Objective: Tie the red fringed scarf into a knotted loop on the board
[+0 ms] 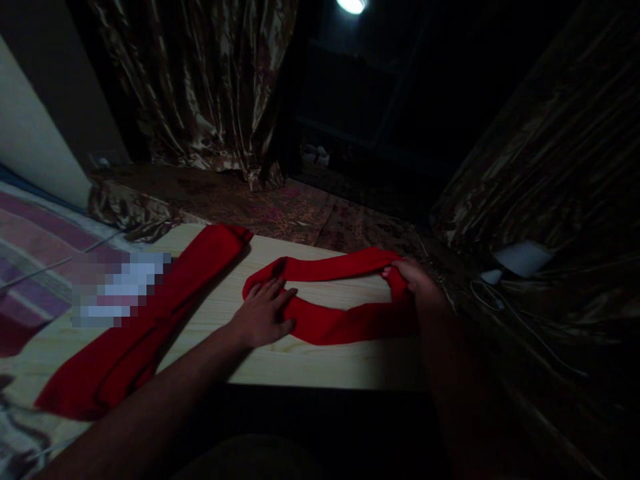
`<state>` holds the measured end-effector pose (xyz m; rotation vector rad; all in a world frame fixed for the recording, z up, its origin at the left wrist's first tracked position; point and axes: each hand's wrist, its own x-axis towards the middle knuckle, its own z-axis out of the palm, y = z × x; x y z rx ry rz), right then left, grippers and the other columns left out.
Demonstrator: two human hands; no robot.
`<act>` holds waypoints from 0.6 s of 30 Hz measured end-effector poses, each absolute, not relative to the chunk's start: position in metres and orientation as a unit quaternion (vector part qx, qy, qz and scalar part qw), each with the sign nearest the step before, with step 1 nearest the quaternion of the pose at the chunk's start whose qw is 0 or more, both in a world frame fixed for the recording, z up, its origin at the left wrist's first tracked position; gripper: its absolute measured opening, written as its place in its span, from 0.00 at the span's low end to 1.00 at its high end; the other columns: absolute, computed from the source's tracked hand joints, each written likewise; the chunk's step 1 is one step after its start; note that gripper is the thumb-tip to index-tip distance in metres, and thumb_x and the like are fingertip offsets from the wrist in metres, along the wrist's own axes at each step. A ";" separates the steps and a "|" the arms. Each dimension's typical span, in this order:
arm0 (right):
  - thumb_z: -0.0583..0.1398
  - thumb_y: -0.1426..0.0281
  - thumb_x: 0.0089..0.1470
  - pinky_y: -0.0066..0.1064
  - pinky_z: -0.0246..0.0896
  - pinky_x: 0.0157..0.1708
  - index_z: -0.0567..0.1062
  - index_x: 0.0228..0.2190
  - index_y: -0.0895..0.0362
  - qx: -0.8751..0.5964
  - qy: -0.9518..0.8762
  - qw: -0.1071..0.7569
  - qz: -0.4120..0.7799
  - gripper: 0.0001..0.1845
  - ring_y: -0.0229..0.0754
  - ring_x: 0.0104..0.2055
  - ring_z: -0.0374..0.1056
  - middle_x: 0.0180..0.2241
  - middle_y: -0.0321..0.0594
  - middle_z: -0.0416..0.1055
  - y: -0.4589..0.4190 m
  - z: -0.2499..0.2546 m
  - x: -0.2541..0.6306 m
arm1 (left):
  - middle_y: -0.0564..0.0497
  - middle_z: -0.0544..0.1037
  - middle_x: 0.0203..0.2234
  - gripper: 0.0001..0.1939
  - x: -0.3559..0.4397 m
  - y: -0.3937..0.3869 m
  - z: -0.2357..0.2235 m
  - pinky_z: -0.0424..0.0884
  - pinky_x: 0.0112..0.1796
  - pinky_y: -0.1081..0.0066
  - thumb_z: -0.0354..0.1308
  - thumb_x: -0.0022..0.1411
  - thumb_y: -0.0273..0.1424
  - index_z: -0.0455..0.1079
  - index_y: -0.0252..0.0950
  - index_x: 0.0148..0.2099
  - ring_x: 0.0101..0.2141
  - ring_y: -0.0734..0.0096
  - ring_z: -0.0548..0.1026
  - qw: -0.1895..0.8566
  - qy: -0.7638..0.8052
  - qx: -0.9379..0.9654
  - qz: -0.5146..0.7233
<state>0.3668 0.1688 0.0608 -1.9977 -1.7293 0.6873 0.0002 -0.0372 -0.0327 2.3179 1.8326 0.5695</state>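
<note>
A long strip of red cloth (345, 325) lies in an oval loop on the pale wooden table (320, 370), with bare wood showing through its middle. My left hand (263, 315) rests on the loop's left end, palm down and fingers spread. At the opposite end, my right hand (414, 275) has its fingers closed around the cloth, their tips curling over the inner edge. Left of the loop lies a second red cloth (165, 313), folded long and narrow and set at a slant across the table.
A blurred-out patch (133, 283) covers something beside the folded cloth. Striped bedding (35, 247) is at the left. Patterned curtains (215, 87) hang behind a cloth-covered ledge (295, 207). A white object (523, 259) with a cable sits at the right in dim light.
</note>
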 end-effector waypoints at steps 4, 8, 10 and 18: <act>0.58 0.70 0.58 0.23 0.65 0.23 0.72 0.30 0.57 -0.649 -0.592 0.351 0.323 0.05 0.32 0.16 0.57 0.15 0.28 0.62 0.169 0.082 0.360 | 0.42 0.48 0.73 0.45 0.003 -0.034 -0.025 0.56 0.59 0.40 0.61 0.56 0.48 0.53 0.50 0.73 0.66 0.38 0.57 0.062 0.617 0.758 0.202; 0.64 0.68 0.53 0.24 0.66 0.26 0.78 0.34 0.60 -0.617 -0.641 0.295 0.347 0.08 0.36 0.23 0.69 0.24 0.37 0.76 0.164 0.089 0.345 | 0.42 0.56 0.70 0.38 0.013 -0.024 -0.011 0.59 0.57 0.42 0.55 0.62 0.48 0.58 0.45 0.71 0.63 0.40 0.62 0.022 0.636 0.733 0.242; 0.64 0.68 0.52 0.26 0.68 0.32 0.80 0.38 0.60 -0.614 -0.674 0.256 0.321 0.12 0.39 0.30 0.74 0.33 0.41 0.80 0.163 0.084 0.335 | 0.43 0.59 0.69 0.35 0.018 -0.015 -0.007 0.55 0.61 0.44 0.53 0.65 0.46 0.60 0.42 0.70 0.64 0.43 0.60 -0.004 0.614 0.746 0.258; 0.63 0.70 0.53 0.27 0.66 0.42 0.81 0.42 0.60 -0.638 -0.744 0.129 0.152 0.14 0.42 0.42 0.76 0.43 0.44 0.81 0.168 0.073 0.330 | 0.38 0.53 0.71 0.42 -0.002 0.039 -0.028 0.34 0.63 0.37 0.44 0.65 0.58 0.53 0.40 0.73 0.70 0.40 0.47 0.058 0.641 0.754 0.130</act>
